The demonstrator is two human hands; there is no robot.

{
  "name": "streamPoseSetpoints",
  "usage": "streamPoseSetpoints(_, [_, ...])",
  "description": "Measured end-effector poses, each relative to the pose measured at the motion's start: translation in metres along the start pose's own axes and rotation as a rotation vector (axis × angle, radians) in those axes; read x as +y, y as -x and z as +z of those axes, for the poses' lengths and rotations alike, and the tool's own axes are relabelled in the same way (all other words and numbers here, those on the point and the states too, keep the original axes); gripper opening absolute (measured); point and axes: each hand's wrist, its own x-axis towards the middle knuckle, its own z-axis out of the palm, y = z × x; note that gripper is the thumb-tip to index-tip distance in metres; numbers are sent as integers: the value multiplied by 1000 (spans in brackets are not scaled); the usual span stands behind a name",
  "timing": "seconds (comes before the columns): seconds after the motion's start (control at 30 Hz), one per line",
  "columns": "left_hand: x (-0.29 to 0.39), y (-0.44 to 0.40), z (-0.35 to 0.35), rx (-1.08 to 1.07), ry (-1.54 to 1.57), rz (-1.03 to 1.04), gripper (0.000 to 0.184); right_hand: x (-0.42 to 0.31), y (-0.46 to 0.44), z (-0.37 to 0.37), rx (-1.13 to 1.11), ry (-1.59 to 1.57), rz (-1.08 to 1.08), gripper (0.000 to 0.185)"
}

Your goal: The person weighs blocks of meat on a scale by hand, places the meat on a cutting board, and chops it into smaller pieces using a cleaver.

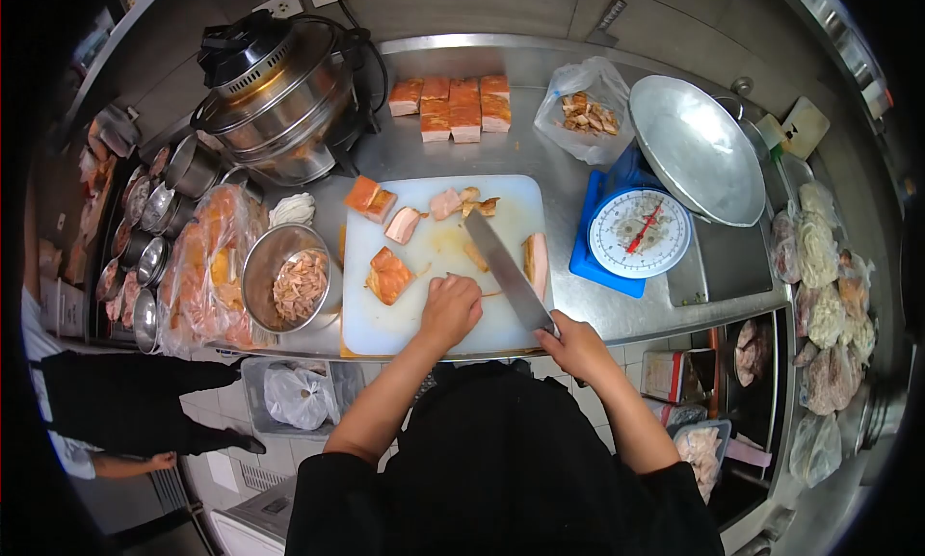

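My right hand point(576, 347) grips the handle of a long, wide-bladed knife point(506, 272). Its blade slants up and left over the white cutting board point(443, 341), the tip close to some browned meat scraps point(480, 207). On the board, my left hand point(451, 308) is closed with its fingers curled under; a thin strip shows beside it, and whatever the fingers hold is hidden. Around them lie pieces of roasted pork belly: a browned slab point(389, 276), a block point(370, 198), a smaller chunk point(405, 225) and a pale-sided piece point(536, 263) right of the blade.
Left of the board stands a steel bowl point(329, 303) of sliced meat. Several pork blocks point(451, 109) sit behind, near a plastic bag of scraps point(590, 116). A blue dial scale point(640, 232) with a metal pan stands right. Another person point(120, 402) is at left.
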Motion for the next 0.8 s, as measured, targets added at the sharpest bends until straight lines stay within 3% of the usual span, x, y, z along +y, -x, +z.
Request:
streamPoseSetpoints(0.1, [1, 10, 0, -43, -46, -31, 20, -8, 18, -14, 9, -228, 108, 36])
streamPoseSetpoints(0.2, [-1, 11, -11, 78, -2, -160, 20, -5, 30, -19, 14, -477, 197, 30])
streamPoseSetpoints(0.27, [-1, 2, -18, 159, 304, -490, 16, 10, 37, -11, 10, -506, 251, 31])
streamPoseSetpoints(0.37, [-2, -43, -24, 176, 475, -527, 11, 27, 48, 4, -1, -622, 287, 31])
streamPoseSetpoints(0.53, [12, -208, -17, 216, 566, -251, 13, 29, 70, 16, 41, -711, 342, 27])
streamPoseSetpoints(0.67, [14, -323, -16, 97, 322, -248, 26, 25, 88, 17, 48, -692, 411, 26])
streamPoseSetpoints(0.73, [6, -324, -37, -51, 339, -119, 28, 32, 98, 20, 77, -690, 448, 27])
streamPoseSetpoints(0.8, [6, -275, -58, -377, 217, -174, 24, 32, 107, 15, 75, -686, 464, 26])
